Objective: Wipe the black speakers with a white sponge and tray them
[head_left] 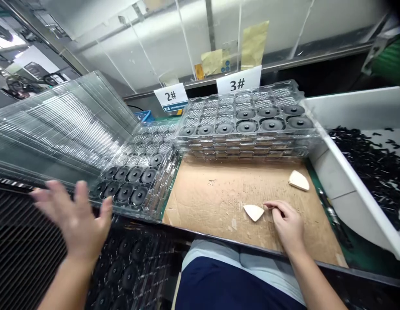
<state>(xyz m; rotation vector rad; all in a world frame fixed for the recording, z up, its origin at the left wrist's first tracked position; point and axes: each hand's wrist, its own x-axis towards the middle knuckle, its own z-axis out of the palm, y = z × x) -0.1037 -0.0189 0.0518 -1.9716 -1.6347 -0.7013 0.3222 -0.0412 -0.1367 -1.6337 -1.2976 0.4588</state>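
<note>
My left hand (pixel 79 219) is raised at the left, slightly blurred, with its fingers spread and nothing in it. It is near the front corner of a clear plastic tray (pixel 161 183) partly filled with round black parts (pixel 139 196). My right hand (pixel 289 226) rests on the cardboard sheet (pixel 206 193), its fingers curled and thumb pressed in. Whatever it may hold is hidden. Just left of its fingertips lies a cream wedge-shaped piece (pixel 253 212). A second cream piece (pixel 298 181) lies farther back on the cardboard.
Behind the cardboard, stacked clear trays (pixel 245 148) carry round black parts, below a "3#" sign (pixel 239 82) and a "2#" sign (pixel 171 97). A white bin (pixel 355 181) of small black pieces stands right, beside a pen-like tool (pixel 331 213). Empty trays (pixel 57 125) stand on edge at left.
</note>
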